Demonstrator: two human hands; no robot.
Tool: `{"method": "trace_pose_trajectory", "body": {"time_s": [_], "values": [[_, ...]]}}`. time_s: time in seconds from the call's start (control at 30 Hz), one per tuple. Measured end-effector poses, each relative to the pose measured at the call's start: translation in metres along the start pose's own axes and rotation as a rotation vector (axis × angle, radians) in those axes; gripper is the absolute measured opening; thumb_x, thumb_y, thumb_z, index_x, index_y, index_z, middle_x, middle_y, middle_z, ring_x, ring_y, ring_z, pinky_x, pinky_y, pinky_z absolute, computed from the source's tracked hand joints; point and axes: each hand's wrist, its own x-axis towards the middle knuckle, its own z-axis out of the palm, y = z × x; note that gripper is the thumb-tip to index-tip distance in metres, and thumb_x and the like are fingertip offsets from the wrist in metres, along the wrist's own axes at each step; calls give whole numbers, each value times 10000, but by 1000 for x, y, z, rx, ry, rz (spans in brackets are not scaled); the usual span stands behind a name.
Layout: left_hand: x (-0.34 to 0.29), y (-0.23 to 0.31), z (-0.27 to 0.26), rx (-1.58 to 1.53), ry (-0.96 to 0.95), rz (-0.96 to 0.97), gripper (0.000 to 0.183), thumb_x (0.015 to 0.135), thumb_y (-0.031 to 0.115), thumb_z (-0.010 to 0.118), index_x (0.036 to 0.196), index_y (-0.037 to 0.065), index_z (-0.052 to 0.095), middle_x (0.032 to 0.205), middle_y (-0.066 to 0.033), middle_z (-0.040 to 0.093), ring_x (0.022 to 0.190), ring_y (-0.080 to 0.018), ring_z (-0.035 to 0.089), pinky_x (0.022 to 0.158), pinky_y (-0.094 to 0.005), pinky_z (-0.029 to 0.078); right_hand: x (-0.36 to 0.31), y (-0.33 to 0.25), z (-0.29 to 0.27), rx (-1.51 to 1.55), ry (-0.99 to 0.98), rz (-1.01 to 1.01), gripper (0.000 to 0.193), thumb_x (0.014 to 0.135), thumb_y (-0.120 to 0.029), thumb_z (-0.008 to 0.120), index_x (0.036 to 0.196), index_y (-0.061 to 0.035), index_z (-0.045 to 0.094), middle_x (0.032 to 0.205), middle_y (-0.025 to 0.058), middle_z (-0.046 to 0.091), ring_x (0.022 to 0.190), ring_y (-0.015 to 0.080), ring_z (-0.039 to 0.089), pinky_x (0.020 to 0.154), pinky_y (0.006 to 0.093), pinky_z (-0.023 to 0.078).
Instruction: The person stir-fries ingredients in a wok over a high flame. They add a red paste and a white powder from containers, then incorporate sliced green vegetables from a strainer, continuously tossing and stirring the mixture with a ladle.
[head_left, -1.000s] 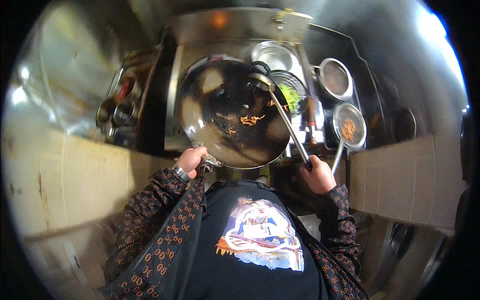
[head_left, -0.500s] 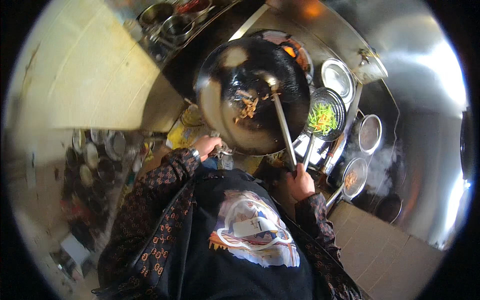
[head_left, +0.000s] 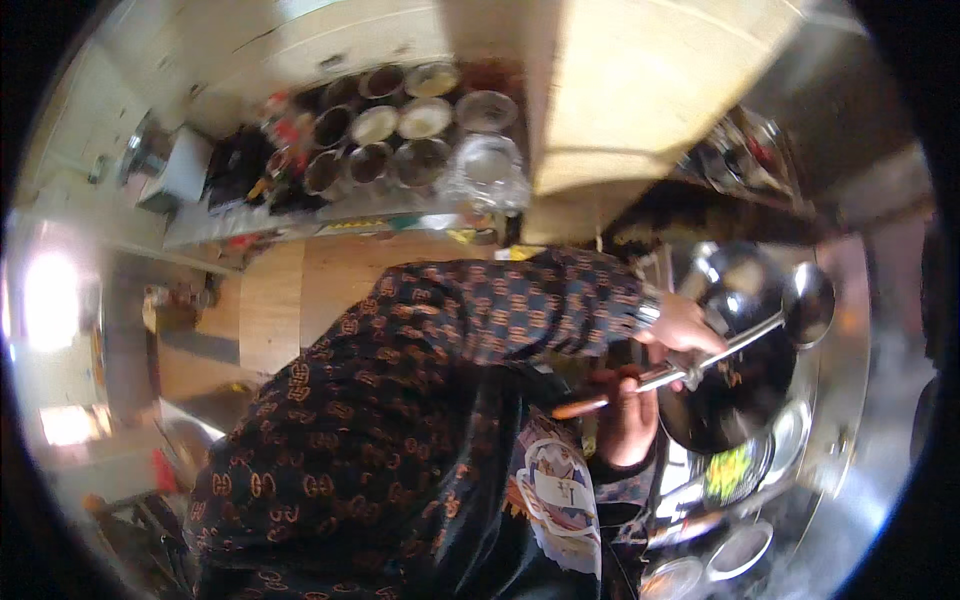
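Observation:
The dark wok [head_left: 720,425] stands at the right of the view, with a few brownish strips of food [head_left: 733,375] in it. My left hand [head_left: 685,325] is closed at the wok's near rim, where a greyish cloth-like bit shows by the fingers; the handle itself is hidden. A long-handled ladle [head_left: 735,345] crosses over the wok, its dark round bowl raised at the far rim. My right hand [head_left: 630,425] wraps round the ladle's shaft near its wooden end, just below my left hand.
A black strainer [head_left: 765,462] with green and orange cut vegetables sits beside the wok. Steel bowls [head_left: 742,552] stand nearer. At the back left, a counter holds several round containers [head_left: 425,118]. A pale panel [head_left: 600,110] juts out between that counter and the stove.
The view has swung left, so the wok now appears farther right. The ladle bowl has come up from inside the wok to its far rim. My hands now appear close together.

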Motion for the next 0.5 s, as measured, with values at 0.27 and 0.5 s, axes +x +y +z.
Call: {"method": "trace_pose_trajectory", "body": {"time_s": [0.27, 0.5], "values": [[-275, -96, -55, 115, 307, 72, 298, 861, 270, 755, 1019, 42, 645, 788, -23, 666, 617, -118, 609, 555, -278, 487, 56, 92, 74, -446, -831, 255, 275, 959, -87, 629, 1203, 15, 556, 1046, 134, 684, 905, 184, 664, 809, 311, 538], [-515, -226, 10, -189, 913, 170, 215, 880, 174, 720, 1016, 54, 604, 787, -6, 646, 613, -95, 593, 553, -256, 488, 125, 170, 176, -673, -758, 403, 256, 982, -186, 599, 1154, 2, 578, 908, 74, 668, 699, 124, 616, 609, 270, 503]]}}
